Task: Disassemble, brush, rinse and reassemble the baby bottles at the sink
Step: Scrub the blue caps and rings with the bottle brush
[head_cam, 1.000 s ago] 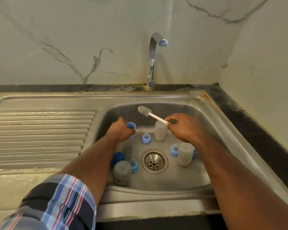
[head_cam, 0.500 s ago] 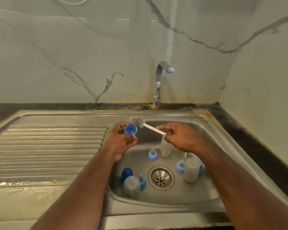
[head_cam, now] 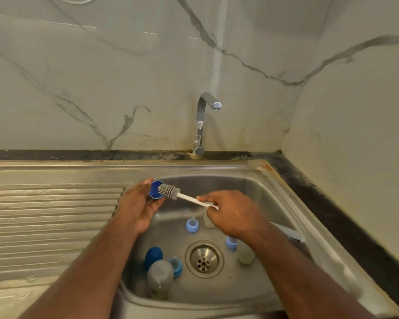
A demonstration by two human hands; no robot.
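A: What lies around the drain?

B: A steel sink, set in a corner of pale marbled wall. The tap rises straight behind the drain, and a ribbed draining board runs off to its left. A dark table edge borders the sink behind and to the right.

A: How much free basin is there?

B: Bare steel shows in front of the drain and behind it toward the tap. Left of the drain stand a dark blue cap, a grey bottle and a light blue collar, close together. Behind the drain sits a blue teat ring; another blue ring and a pale bottle sit just right of it, partly under the forearm.

A: And the hands?

B: Both are raised above the basin, behind the drain. The left hand curls its fingers round a blue cap, its opening turned toward the right. The right hand pinches the white handle of the bottle brush between thumb and fingers. The grey bristle head touches the cap's mouth.
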